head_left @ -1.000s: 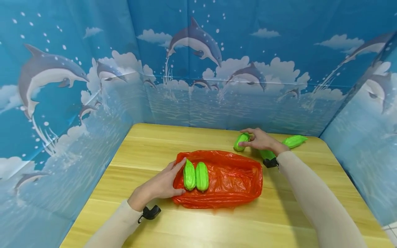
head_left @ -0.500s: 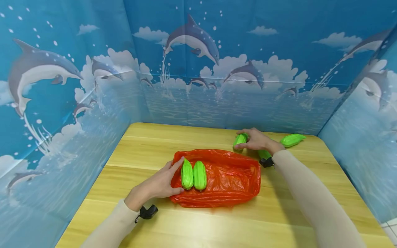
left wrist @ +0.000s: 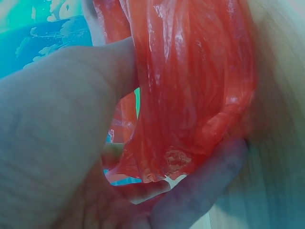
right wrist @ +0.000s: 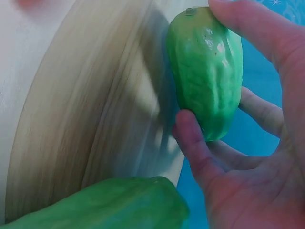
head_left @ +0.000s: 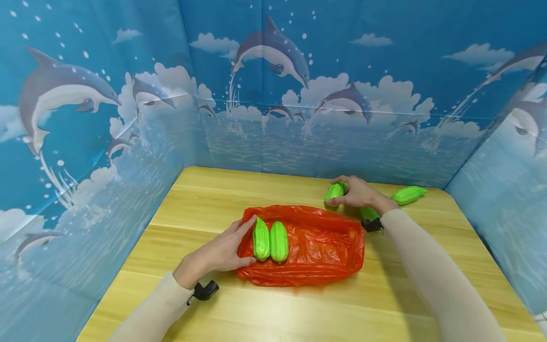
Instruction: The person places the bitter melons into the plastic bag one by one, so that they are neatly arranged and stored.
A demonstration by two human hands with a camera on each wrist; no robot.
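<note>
An opened-out red plastic bag [head_left: 318, 247] lies on the table, with two bright green bitter melons, one pointed [head_left: 261, 240] and one blunt [head_left: 279, 242], side by side in its left end. My left hand [head_left: 220, 251] grips the bag's left rim; in the left wrist view the thumb goes behind the red film [left wrist: 190, 81] and fingers lie along its outside. Beyond the bag, my right hand [head_left: 358, 192] holds another bitter melon [right wrist: 207, 71] between thumb and fingertips, upright near the table's back edge. A further bitter melon [right wrist: 119, 205] lies under the right wrist.
One more bitter melon [head_left: 409, 194] lies at the back right of the wooden table [head_left: 205, 190]. Blue dolphin-print sheets [head_left: 239, 137] stand close behind and along both sides. Each wrist wears a small black camera [head_left: 206, 290].
The head view shifts slightly. Both hands keep their places, the left at the bag's rim and the right on the bitter melon, which stays near the back edge.
</note>
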